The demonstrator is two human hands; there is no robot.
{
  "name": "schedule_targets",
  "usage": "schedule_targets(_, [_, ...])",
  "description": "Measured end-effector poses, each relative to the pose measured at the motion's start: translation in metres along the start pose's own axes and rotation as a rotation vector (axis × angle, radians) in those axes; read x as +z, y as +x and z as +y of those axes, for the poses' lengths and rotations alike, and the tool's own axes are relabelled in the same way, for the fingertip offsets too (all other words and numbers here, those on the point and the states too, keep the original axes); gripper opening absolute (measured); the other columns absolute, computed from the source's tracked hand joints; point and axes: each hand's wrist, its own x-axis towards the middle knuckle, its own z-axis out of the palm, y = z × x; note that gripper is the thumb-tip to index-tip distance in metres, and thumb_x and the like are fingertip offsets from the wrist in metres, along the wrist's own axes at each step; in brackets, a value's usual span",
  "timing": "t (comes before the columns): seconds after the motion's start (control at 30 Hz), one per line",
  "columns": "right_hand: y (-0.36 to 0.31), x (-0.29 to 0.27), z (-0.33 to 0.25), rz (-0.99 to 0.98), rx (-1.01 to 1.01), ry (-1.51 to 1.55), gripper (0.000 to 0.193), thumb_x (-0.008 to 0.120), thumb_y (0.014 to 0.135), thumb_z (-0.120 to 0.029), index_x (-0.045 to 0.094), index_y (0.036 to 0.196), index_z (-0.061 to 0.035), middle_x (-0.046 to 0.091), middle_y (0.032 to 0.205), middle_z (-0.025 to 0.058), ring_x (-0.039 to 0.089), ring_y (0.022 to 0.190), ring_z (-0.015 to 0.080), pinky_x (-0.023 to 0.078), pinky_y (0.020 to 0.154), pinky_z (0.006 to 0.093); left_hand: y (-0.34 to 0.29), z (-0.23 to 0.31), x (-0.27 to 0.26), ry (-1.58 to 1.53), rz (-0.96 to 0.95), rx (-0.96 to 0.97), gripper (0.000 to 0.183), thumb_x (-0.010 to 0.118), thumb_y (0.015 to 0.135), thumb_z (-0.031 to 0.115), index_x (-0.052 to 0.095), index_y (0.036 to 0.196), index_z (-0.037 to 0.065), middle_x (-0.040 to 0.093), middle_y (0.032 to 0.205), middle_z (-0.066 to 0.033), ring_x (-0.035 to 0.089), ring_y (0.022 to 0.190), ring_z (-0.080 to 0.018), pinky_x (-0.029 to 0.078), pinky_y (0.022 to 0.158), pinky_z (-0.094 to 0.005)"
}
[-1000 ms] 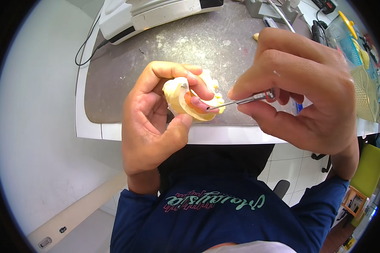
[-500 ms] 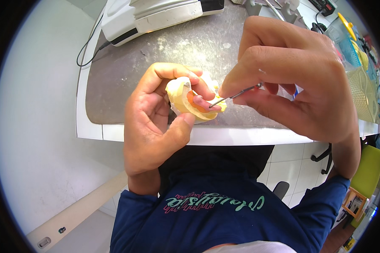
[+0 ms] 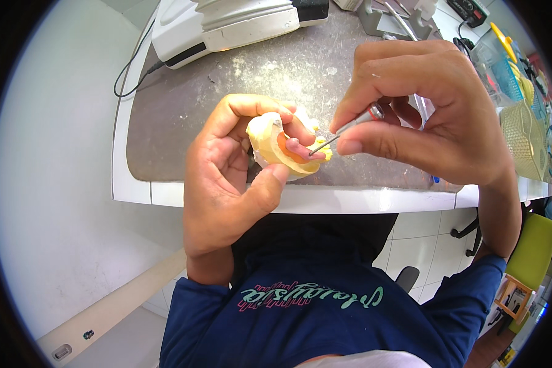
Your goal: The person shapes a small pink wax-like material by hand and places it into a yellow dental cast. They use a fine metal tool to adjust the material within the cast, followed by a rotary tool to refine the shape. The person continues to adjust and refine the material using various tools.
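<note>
My left hand [image 3: 227,165] holds a pale yellow dental cast [image 3: 262,138], thumb at its near side and fingers curled over the far side. Orange material [image 3: 282,142] lines the inside of the cast, and a pink piece [image 3: 297,148] lies over it near the right end. In my right hand [image 3: 432,113] a slim metal dental tool [image 3: 368,115], with a red ring at its back end, is pinched between thumb and fingers. Its thin tip meets the pink piece, apparently touching it. The tool's exact kind cannot be made out.
A white machine [image 3: 239,30] with a black cable stands on the far left of the grey worktop [image 3: 184,110]. Behind my right hand is a grey holder [image 3: 374,21]. A cream basket [image 3: 522,138] and a blue basket [image 3: 514,76] line the right. A green chair [image 3: 529,242] stands beyond.
My right hand has turned and its fingers have shifted, exposing more of the tool's handle. The tool now stands steeper. The cast has moved very slightly right in view.
</note>
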Motion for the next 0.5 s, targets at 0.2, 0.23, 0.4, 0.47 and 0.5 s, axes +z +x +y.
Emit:
schedule_targets(0.2, [-0.003,0.007,0.003,-0.007,0.132,0.008,0.030,0.076,0.087,-0.023,0.064,0.070,-0.0017,0.047,0.060,0.0039,0.039,0.051,0.0134,0.028,0.048,0.0321,-0.001,0.003,0.003,-0.035,0.020,-0.059,0.043,0.063,0.078,0.000,0.052,0.119,-0.005,0.066,0.104,-0.0137,0.063,0.104,-0.0182,0.045,0.103,-0.0358])
schedule_targets(0.23, [-0.003,0.007,0.005,-0.040,0.154,0.000,0.032,0.074,0.089,-0.023,0.061,0.069,-0.0013,0.046,0.059,0.0041,0.038,0.051,0.0140,0.028,0.048,0.0330,-0.002,0.003,0.003,-0.030,0.026,-0.059,0.043,0.064,0.078,-0.001,0.052,0.119,-0.005,0.066,0.104,-0.0138,0.063,0.104,-0.0182,0.045,0.103,-0.0355])
schedule_targets(0.4, [-0.009,0.006,0.004,-0.002,0.102,-0.127,0.025,0.069,0.092,-0.019,0.059,0.076,-0.0017,0.051,0.065,0.0038,0.042,0.052,0.0127,0.032,0.048,0.0295,0.000,-0.003,-0.003,0.028,-0.046,0.015,0.046,0.071,0.083,0.007,0.049,0.121,-0.004,0.063,0.115,-0.0177,0.064,0.108,-0.0207,0.048,0.102,-0.0360])
schedule_targets(0.47, [-0.011,0.010,0.003,0.093,0.084,-0.008,0.018,0.070,0.091,-0.016,0.062,0.082,-0.0021,0.056,0.071,0.0033,0.048,0.054,0.0114,0.035,0.049,0.0261,0.000,0.000,0.002,0.010,-0.013,0.021,0.041,0.070,0.081,0.002,0.052,0.118,-0.003,0.067,0.110,-0.0160,0.063,0.110,-0.0200,0.043,0.104,-0.0354])
schedule_targets(0.5, [-0.009,0.009,0.002,0.081,0.077,-0.004,0.014,0.070,0.090,-0.014,0.063,0.083,-0.0025,0.058,0.073,0.0030,0.051,0.056,0.0109,0.037,0.050,0.0245,0.000,0.000,0.001,0.020,-0.012,0.018,0.042,0.071,0.081,0.003,0.052,0.118,-0.003,0.067,0.111,-0.0163,0.063,0.110,-0.0204,0.042,0.105,-0.0359])
